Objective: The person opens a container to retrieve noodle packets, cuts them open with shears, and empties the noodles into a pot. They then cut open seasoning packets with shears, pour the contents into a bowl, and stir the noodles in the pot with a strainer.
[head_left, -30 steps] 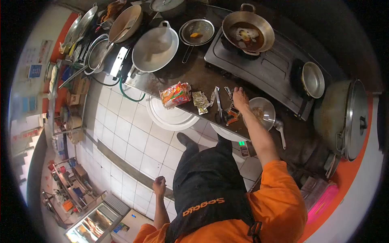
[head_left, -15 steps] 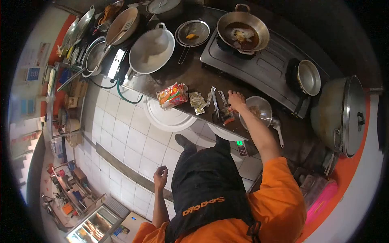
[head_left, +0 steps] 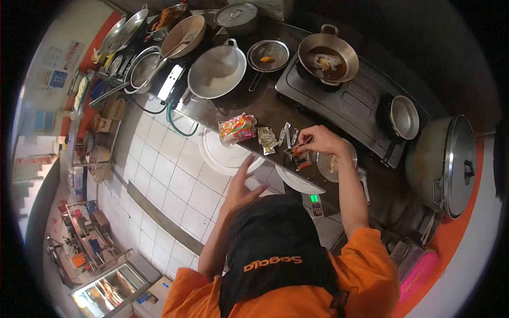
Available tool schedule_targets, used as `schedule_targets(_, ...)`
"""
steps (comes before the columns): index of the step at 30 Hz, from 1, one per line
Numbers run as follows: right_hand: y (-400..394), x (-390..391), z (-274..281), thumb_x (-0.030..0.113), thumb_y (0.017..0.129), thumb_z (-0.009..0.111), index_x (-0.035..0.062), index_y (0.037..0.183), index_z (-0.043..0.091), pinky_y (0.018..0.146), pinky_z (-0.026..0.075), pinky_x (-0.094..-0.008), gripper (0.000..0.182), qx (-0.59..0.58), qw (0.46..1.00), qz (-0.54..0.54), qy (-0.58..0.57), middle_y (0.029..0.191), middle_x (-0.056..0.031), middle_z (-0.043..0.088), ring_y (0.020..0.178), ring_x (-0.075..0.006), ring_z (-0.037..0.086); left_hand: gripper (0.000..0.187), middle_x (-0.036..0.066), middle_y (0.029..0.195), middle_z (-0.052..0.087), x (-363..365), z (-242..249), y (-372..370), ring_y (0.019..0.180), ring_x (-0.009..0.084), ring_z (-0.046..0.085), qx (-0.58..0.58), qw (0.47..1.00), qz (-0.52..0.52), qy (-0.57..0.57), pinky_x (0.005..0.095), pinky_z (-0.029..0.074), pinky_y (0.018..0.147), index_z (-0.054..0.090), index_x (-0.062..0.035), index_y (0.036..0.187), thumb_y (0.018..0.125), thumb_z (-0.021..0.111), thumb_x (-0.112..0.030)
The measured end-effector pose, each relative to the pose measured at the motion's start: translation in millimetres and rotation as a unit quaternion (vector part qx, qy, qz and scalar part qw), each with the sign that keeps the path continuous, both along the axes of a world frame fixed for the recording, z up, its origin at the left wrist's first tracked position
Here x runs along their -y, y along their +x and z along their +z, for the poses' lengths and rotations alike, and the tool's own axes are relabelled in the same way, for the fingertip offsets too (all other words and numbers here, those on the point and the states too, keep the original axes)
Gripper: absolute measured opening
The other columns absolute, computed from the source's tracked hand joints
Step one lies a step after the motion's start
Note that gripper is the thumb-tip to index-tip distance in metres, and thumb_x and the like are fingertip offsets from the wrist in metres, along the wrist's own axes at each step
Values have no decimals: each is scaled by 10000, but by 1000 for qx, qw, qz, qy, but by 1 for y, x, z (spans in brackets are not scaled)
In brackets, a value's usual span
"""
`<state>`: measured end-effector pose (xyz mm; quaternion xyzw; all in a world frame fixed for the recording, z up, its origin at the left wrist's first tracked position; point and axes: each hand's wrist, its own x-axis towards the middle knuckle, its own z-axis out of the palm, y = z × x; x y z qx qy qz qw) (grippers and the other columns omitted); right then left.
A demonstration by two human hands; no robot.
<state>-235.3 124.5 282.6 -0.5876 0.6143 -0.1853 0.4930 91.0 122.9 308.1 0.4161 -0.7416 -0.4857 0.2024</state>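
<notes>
Above the counter edge, my right hand (head_left: 320, 142) has its fingers pinched on a small dark packet or tool handle, too small to make out. Under its wrist is a metal bowl (head_left: 330, 168) with pale contents. An orange-and-dark sachet (head_left: 304, 160) lies just below the fingers. My left hand (head_left: 243, 188) is raised over the floor, empty, with fingers spread. Left of my right hand are narrow sachets (head_left: 286, 133), gold-coloured sachets (head_left: 267, 140) and a red and yellow packet (head_left: 237, 129).
A frying pan (head_left: 344, 51) with dark liquid sits on the stove (head_left: 360, 100). A smaller pan (head_left: 404, 117) and a large lidded pot (head_left: 440, 164) stand right. A white wok (head_left: 217, 69) and strainer (head_left: 268, 56) are farther back. A scale (head_left: 316, 205) shows green digits.
My right hand has lifted from the counter with something between its fingers. My left hand has risen toward the counter and its fingers have spread. The camera view has shifted.
</notes>
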Motion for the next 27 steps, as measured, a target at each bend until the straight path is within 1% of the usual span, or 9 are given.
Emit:
schedule_targets(5,31,-4,66,183,785,833,5,924,671,654,486,-256,278,178,973,9,-145,912,-24,700,753,-67,618,489,140,1095,684,27,44,-57,1020,212,657,-72,985,-105,118,360,541,896,516,2,1345,894,689,-79)
schedule_targets(6,34,-9,79,210,793,831,19,980,667,637,494,-252,313,209,966,-78,-131,901,-36,702,758,-82,630,338,113,1010,700,26,30,-58,959,169,668,-127,983,-85,97,303,533,838,561,28,1269,945,617,-49)
schedule_targets(9,37,-25,108,251,820,818,51,1128,638,589,509,-230,409,240,925,-277,-98,899,-62,702,770,-106,652,238,108,953,693,19,54,-60,871,114,667,-189,938,50,286,270,533,729,589,41,1195,979,579,-57)
schedule_targets(10,33,-31,111,238,832,809,54,1163,617,577,507,-217,425,215,924,-303,-90,919,-63,699,773,-100,651,172,90,819,679,22,38,-61,677,101,656,-190,977,30,90,263,523,557,613,30,1057,1022,528,-116)
schedule_targets(13,36,-49,116,202,821,822,44,1222,560,646,532,-233,505,281,902,-302,-129,1001,-54,686,825,-103,648,253,53,676,632,15,60,-57,486,114,586,-200,948,87,230,278,463,424,603,-3,910,1045,502,-192)
schedule_targets(14,39,-54,116,206,811,830,41,1227,553,667,535,-238,527,284,901,-288,-159,1009,-55,685,840,-105,646,340,27,589,587,15,60,-59,405,120,535,-171,966,98,166,275,421,381,568,-23,848,1067,452,-255)
schedule_targets(19,47,-61,122,187,783,849,23,1239,533,735,545,-261,578,375,868,-277,-170,1073,-69,679,922,-113,645,314,73,745,677,17,74,-60,577,137,638,-192,967,47,160,273,509,516,596,-10,1024,1072,428,-271)
schedule_targets(22,60,-61,134,179,806,829,24,1205,554,677,548,-256,509,419,836,-287,-207,1012,-73,695,847,-126,670,311,119,943,702,16,76,-63,792,184,693,-294,932,41,206,293,557,677,562,4,1179,1070,428,-254)
schedule_targets(27,57,-58,129,184,868,768,20,1114,589,543,504,-226,345,347,871,-304,-169,878,-69,705,624,-101,636,339,147,1121,672,24,71,-57,974,267,696,-375,887,40,266,345,577,821,497,18,1286,1067,428,-231)
